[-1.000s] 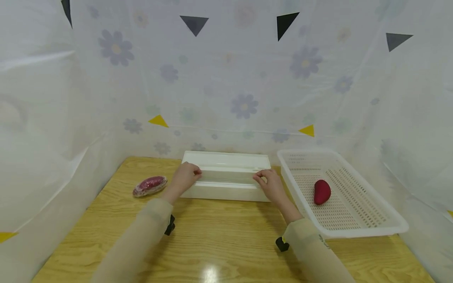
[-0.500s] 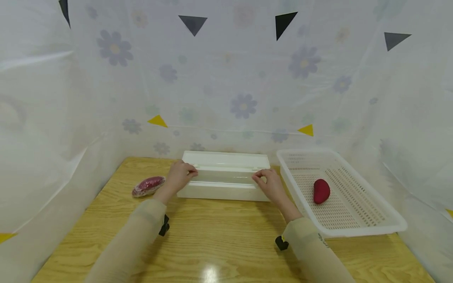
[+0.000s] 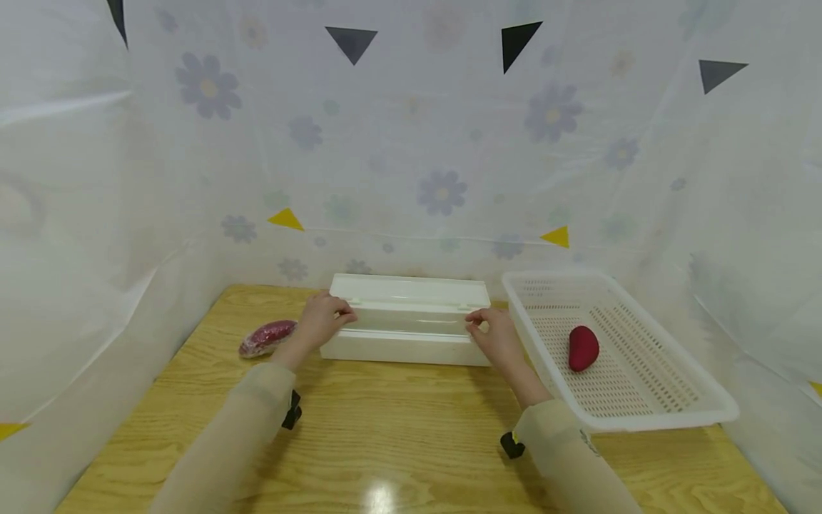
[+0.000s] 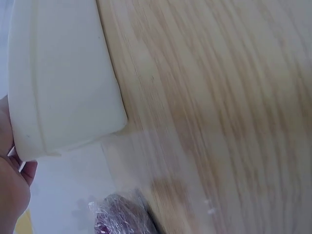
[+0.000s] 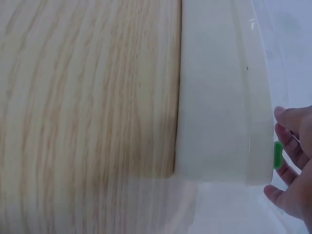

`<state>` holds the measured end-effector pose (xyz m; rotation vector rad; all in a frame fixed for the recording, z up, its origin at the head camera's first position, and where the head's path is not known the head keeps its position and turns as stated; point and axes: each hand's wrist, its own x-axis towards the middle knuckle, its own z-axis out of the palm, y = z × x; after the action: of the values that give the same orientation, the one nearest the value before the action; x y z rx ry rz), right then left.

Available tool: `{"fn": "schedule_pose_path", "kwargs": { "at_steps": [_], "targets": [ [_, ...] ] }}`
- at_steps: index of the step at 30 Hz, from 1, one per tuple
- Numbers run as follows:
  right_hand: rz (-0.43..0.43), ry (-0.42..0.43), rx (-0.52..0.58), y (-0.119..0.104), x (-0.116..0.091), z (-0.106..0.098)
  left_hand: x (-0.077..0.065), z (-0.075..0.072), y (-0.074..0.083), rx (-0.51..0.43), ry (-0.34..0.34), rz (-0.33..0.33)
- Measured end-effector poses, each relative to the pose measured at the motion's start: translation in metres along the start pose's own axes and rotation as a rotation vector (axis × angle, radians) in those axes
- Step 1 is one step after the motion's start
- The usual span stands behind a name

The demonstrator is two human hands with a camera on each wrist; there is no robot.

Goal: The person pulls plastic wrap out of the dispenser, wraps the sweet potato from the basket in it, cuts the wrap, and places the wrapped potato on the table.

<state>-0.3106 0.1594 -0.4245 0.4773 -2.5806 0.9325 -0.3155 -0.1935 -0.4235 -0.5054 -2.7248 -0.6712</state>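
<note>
The white box [image 3: 404, 351] lies lengthwise between the hands with its lid [image 3: 411, 289] raised, probably so both can reach in from either end. The left hand [image 3: 324, 319] bends its fingertips together; the right hand [image 3: 497, 337] curls more loosely. Whether either pinches anything cannot be told. The hands stand wider apart than a second ago.
</note>
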Motion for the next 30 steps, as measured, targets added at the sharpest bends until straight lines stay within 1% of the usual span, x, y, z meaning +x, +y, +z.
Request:
{"fn": "schedule_pose_path", "kwargs": {
  "at_steps": [4, 7, 11, 15, 18, 22, 24, 27, 30],
  "targets": [
    [0.031, 0.050, -0.028, -0.002, -0.001, -0.005, -0.002, -0.005, -0.004, -0.029, -0.022, 0.027],
    [0.040, 0.064, -0.042, -0.005, -0.002, -0.008, -0.003, -0.008, -0.006, -0.014, -0.039, 0.062],
    [0.045, 0.070, -0.046, -0.007, -0.002, -0.011, -0.004, -0.012, -0.007, 0.031, -0.052, 0.111],
    [0.024, 0.076, -0.061, -0.007, -0.003, -0.013, -0.006, -0.015, -0.004, 0.108, -0.033, 0.151],
    [0.010, 0.075, -0.075, -0.008, -0.003, -0.014, -0.007, -0.015, -0.005, 0.169, -0.002, 0.151],
    [0.027, 0.067, -0.082, -0.010, -0.004, -0.014, -0.008, -0.013, -0.010, 0.210, 0.025, 0.110],
    [0.041, 0.065, -0.085, -0.011, -0.004, -0.014, -0.009, -0.014, -0.011, 0.220, 0.033, 0.104],
    [0.054, 0.063, -0.082, -0.012, -0.004, -0.015, -0.009, -0.015, -0.011, 0.231, 0.048, 0.115],
    [0.056, 0.065, -0.068, -0.013, -0.003, -0.014, -0.008, -0.018, -0.011, 0.215, 0.063, 0.126]
  ]
}}
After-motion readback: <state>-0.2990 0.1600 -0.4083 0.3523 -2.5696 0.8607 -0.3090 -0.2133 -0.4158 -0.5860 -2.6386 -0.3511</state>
